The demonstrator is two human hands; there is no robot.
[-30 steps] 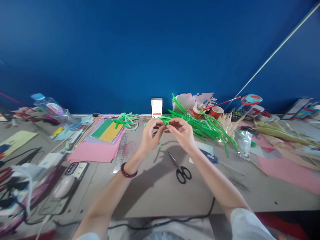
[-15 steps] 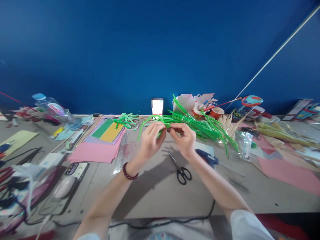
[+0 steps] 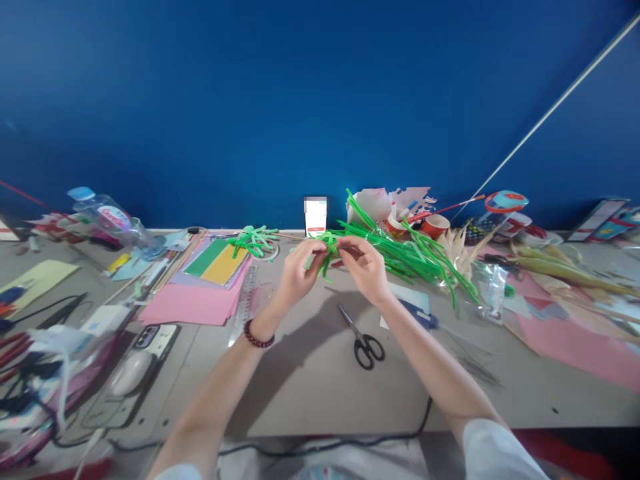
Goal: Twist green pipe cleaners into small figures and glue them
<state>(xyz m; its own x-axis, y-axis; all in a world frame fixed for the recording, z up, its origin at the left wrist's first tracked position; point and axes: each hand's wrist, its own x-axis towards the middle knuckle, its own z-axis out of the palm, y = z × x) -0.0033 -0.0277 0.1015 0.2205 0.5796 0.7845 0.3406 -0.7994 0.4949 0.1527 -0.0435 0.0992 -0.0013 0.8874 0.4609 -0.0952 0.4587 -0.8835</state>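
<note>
Between my two hands, above the table, is a small green pipe cleaner piece (image 3: pixel 330 248) with short ends sticking out. My left hand (image 3: pixel 300 268) pinches it from the left, a dark red bead bracelet (image 3: pixel 259 335) on that wrist. From the other side my right hand (image 3: pixel 365 268) grips it with thumb and fingertips. Behind and right of my right hand lies a bundle of long green pipe cleaners (image 3: pixel 400 250). Black-handled scissors (image 3: pixel 363 341) rest on the table below my hands. Further left sits another bent green pipe cleaner shape (image 3: pixel 254 240).
Pink paper (image 3: pixel 187 305), coloured sheets (image 3: pixel 215 260) and a clear ruler (image 3: pixel 243 307) lie to the left. A lit phone (image 3: pixel 315 217) leans on the blue wall. A dark blue glue gun (image 3: pixel 420 315) lies right. A clear bottle (image 3: pixel 113 217) stands far left.
The green piece has turned between my fingers; its long strand arching left is no longer seen, and short ends now point down. Both hands stay at nearly the same spot.
</note>
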